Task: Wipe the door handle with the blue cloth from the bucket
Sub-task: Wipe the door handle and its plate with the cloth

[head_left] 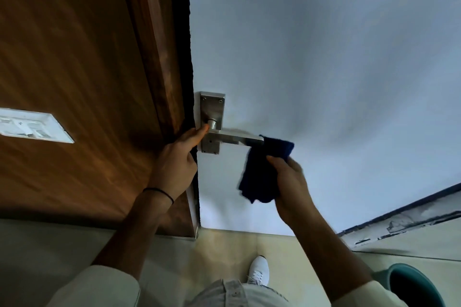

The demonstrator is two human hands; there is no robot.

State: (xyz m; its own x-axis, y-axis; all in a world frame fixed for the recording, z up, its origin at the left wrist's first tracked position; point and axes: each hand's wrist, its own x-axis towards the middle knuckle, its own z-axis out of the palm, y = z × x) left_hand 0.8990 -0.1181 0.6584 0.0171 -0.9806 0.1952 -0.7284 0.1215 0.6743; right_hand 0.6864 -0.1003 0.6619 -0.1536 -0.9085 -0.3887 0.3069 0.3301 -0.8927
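A silver lever door handle (232, 140) on a steel backplate (212, 109) is fixed to the white door (324, 70). My right hand (290, 184) is shut on the dark blue cloth (262, 172), whose top edge touches the free end of the lever while the rest hangs below. My left hand (177, 159) rests against the door's edge, with a fingertip touching the backplate beside the handle's stem. Its fingers are loosely curled and hold nothing. The teal bucket (414, 286) stands on the floor at the lower right.
A brown wooden frame and panel (74, 70) fill the left side, carrying a white switch plate (32, 127). Below are pale floor tiles (224, 252) and my white shoe (259, 271). A dark skirting strip (404, 209) runs along the wall at right.
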